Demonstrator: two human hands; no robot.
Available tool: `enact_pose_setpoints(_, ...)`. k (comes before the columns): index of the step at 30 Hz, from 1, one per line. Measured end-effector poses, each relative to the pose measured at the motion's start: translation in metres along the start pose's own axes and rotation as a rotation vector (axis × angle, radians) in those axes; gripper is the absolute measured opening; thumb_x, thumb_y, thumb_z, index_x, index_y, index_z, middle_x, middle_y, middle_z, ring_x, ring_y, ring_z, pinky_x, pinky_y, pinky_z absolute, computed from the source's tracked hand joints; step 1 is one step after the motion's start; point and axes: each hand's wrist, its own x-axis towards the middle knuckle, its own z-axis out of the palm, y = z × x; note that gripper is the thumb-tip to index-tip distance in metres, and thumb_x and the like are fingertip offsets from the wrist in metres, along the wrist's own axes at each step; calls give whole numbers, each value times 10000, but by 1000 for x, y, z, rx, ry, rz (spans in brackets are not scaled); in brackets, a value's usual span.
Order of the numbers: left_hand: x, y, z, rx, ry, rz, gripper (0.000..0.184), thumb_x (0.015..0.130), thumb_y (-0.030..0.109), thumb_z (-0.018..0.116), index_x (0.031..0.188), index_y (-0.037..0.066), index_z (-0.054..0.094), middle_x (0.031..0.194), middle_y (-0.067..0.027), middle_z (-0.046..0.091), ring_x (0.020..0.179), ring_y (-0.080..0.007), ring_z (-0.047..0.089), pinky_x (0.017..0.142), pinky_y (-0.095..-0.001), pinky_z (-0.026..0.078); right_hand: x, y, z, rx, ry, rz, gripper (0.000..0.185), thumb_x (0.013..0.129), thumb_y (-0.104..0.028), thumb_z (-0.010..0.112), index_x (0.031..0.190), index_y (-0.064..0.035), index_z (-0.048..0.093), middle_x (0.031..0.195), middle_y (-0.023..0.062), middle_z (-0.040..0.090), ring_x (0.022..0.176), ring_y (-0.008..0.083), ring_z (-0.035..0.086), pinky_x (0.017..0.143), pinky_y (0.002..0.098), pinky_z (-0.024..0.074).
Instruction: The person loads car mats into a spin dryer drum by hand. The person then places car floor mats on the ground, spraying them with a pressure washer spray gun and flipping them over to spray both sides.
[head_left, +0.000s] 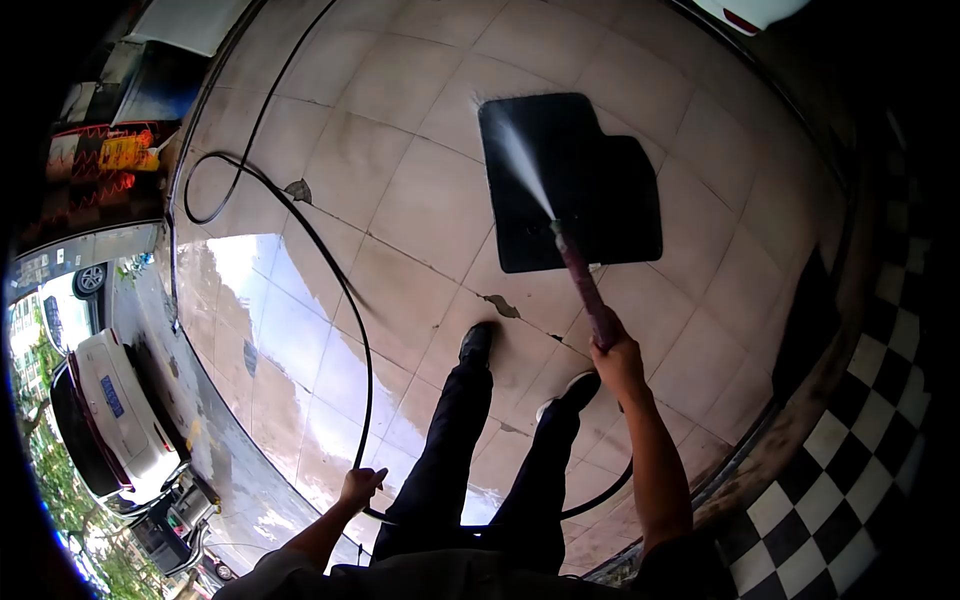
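Note:
In the head view, my right hand (620,362) is wrapped around the grip of a pressure washer wand (581,278) with a reddish-brown sleeve. White water spray (524,165) fans out of its tip onto a black car floor mat (620,190), which lies flat on the tiles with a notch at its upper right. My left hand (362,487) is low beside my left leg, fingers curled around the black hose (362,380). From there the hose runs up the floor to a loop on the left, and its other part passes behind my legs toward the right.
Wet, light tiles (400,190) have several broken patches. A white car (115,410) stands outside at left, beyond the floor's edge. Black-and-white checkered tiles (820,490) border the right side. Part of another white vehicle (755,10) shows at the top.

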Motion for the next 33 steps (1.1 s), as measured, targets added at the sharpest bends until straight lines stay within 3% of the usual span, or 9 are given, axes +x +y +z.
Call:
enact_pose_setpoints(3,2,12,-11,27,-8,29,475,769,451,580,545,32,583,438,-52,487,382,-127,455,394,-291,356,20,-26,10,-76,-74,4,531,729,-172,604,1232,-159,435,915,204,605,863,366,576,756,408,467)
enact_pose_setpoints(11,11,0,-35,-47,10,94,458,792,407,567,533,29,583,448,-56,492,396,-136,458,418,-302,363,60,-42,-20,-79,213,94,453,746,-132,589,1183,-92,479,975,182,602,896,333,587,756,363,464)
enact_pose_setpoints(17,10,-3,-45,-28,-23,40,441,787,399,581,544,31,589,450,-61,507,410,-138,481,424,-305,377,35,-49,-8,-54,121,135,458,747,-166,590,1192,-161,480,940,178,610,891,352,577,748,385,465)
enact_pose_setpoints(19,8,-3,-43,60,-24,36,437,787,396,582,545,32,588,452,-62,508,408,-134,477,425,-300,376,32,-27,-12,-58,192,131,447,748,-158,587,1182,-134,486,939,185,609,886,357,577,745,385,467)
enact_pose_setpoints(24,8,1,-47,148,-38,50,434,793,395,571,538,45,581,458,-59,496,413,-144,495,444,-296,397,15,69,-31,27,392,162,228,742,-167,618,894,0,583,758,190,608,731,350,598,632,378,454)
enact_pose_setpoints(28,10,-5,-48,294,-66,95,430,796,411,564,565,50,593,470,-67,514,408,-153,506,443,-301,413,-30,106,-14,137,436,213,251,746,-168,617,929,-2,574,789,207,604,756,362,591,645,382,457)
enact_pose_setpoints(30,20,-22,-48,394,-75,428,444,788,412,596,551,37,567,433,-55,493,372,-107,459,395,-262,372,-53,119,7,129,346,148,326,744,-183,618,1010,-5,551,885,225,595,847,365,583,697,374,468)
enact_pose_setpoints(31,11,27,-41,451,-98,40,438,783,431,598,606,31,564,421,-55,486,373,-111,464,402,-260,402,-63,120,13,152,313,134,350,745,-190,617,1033,-5,542,914,230,591,875,365,578,714,370,471)
enact_pose_setpoints(33,40,53,-37,445,-168,-14,321,826,373,560,759,60,539,523,-46,545,435,-116,514,423,-255,416,-77,135,18,223,292,187,366,746,-202,616,1045,-5,537,922,233,588,893,366,572,726,368,470)
